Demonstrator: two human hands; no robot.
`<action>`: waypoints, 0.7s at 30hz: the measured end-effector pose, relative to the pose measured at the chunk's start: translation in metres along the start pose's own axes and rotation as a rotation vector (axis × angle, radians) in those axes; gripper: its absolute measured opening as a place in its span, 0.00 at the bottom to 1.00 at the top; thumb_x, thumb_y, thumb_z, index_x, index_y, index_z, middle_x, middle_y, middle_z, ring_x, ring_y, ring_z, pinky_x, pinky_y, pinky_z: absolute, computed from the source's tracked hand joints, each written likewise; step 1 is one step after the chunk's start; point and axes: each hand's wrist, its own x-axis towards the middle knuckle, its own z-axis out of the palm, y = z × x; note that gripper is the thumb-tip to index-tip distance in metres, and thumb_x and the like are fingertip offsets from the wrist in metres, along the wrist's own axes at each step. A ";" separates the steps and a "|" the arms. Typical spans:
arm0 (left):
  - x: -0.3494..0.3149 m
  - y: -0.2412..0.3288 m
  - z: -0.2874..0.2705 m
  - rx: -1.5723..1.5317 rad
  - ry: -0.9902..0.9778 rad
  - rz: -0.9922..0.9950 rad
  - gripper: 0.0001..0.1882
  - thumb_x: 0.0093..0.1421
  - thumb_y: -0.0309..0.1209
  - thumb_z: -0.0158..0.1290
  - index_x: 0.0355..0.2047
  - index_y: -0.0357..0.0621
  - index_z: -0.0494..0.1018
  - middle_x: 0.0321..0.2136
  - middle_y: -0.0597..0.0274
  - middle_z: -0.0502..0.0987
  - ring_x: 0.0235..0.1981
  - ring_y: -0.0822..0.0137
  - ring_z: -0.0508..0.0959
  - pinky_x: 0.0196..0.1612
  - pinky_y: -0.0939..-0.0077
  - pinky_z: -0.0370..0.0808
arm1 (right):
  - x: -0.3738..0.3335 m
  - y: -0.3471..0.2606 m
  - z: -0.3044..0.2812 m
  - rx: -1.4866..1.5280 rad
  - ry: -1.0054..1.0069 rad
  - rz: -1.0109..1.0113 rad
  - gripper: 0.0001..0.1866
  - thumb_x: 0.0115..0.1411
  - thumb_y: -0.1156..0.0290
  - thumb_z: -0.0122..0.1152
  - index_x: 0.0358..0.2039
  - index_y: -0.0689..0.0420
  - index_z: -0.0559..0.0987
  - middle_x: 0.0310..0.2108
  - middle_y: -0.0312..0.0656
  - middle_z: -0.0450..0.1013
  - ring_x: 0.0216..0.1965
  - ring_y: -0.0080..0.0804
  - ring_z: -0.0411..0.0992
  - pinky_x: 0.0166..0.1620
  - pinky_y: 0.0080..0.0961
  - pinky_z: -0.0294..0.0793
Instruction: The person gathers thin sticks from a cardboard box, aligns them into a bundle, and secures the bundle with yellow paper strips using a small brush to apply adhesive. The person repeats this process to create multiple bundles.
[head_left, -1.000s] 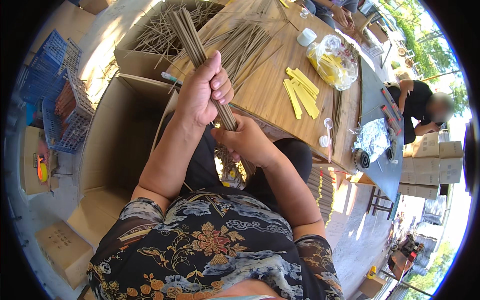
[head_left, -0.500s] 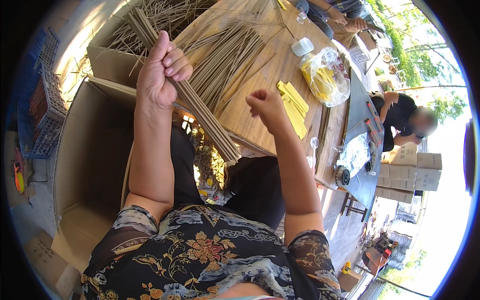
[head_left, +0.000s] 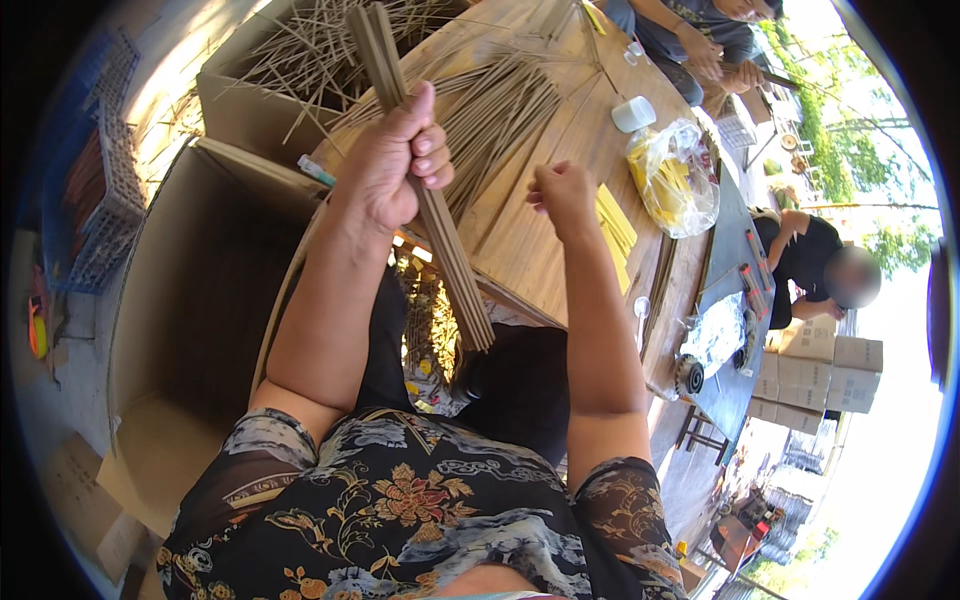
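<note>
My left hand (head_left: 400, 170) is wrapped round a bundle of thin brown sticks (head_left: 452, 265), thumb lying along it. The bundle slants from above the fist down toward my lap, its lower ends roughly even. My right hand (head_left: 566, 200) hovers by the wooden table (head_left: 525, 255), fingers curled in. Whether anything is pinched in them is hidden. Beside it on the tabletop lie yellow paper strips (head_left: 615, 235). A heap of loose brown sticks (head_left: 505, 115) spreads over the table beyond my left hand.
An open cardboard box (head_left: 190, 330) stands at my left; another box (head_left: 250, 125) behind it holds tangled sticks. A white cup (head_left: 633, 114) and a clear bag of yellow strips (head_left: 675, 180) sit on the table. Two people work at the far side and right.
My left hand and its bundle have shifted right in the picture, the bundle now more upright. My right hand has moved slightly right, fingers still curled. The surroundings have shifted a little too.
</note>
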 end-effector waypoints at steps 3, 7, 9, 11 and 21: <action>-0.003 -0.002 -0.002 0.001 0.055 0.002 0.18 0.53 0.46 0.53 0.18 0.51 0.61 0.10 0.75 0.60 0.10 0.82 0.58 0.14 0.88 0.56 | -0.058 -0.049 -0.002 0.053 0.113 -0.257 0.10 0.52 0.70 0.56 0.30 0.65 0.72 0.19 0.39 0.70 0.18 0.20 0.68 0.22 0.16 0.67; -0.004 -0.006 -0.002 -0.021 0.056 -0.021 0.18 0.53 0.47 0.53 0.18 0.50 0.62 0.11 0.73 0.61 0.11 0.81 0.60 0.15 0.86 0.59 | -0.128 -0.072 0.008 0.035 0.103 -0.447 0.09 0.54 0.70 0.57 0.32 0.61 0.72 0.18 0.34 0.68 0.19 0.17 0.63 0.23 0.17 0.64; -0.004 -0.011 0.001 -0.021 0.081 -0.047 0.18 0.53 0.47 0.52 0.18 0.50 0.62 0.12 0.72 0.62 0.11 0.79 0.61 0.15 0.85 0.60 | -0.137 -0.064 0.018 0.053 0.048 -0.452 0.08 0.54 0.71 0.57 0.33 0.60 0.73 0.16 0.34 0.64 0.18 0.18 0.61 0.23 0.18 0.63; 0.000 -0.016 -0.006 0.017 0.073 -0.061 0.17 0.54 0.47 0.52 0.20 0.49 0.64 0.15 0.66 0.68 0.15 0.73 0.68 0.18 0.81 0.68 | -0.137 -0.057 0.025 0.028 0.069 -0.507 0.09 0.52 0.72 0.57 0.35 0.58 0.74 0.17 0.38 0.65 0.18 0.23 0.64 0.24 0.20 0.65; -0.001 -0.016 -0.006 0.036 0.072 -0.090 0.17 0.52 0.47 0.53 0.22 0.47 0.65 0.19 0.57 0.74 0.21 0.61 0.77 0.27 0.67 0.77 | -0.142 -0.060 0.037 -0.204 0.125 -0.716 0.11 0.52 0.69 0.57 0.36 0.56 0.75 0.24 0.43 0.70 0.25 0.39 0.71 0.28 0.29 0.70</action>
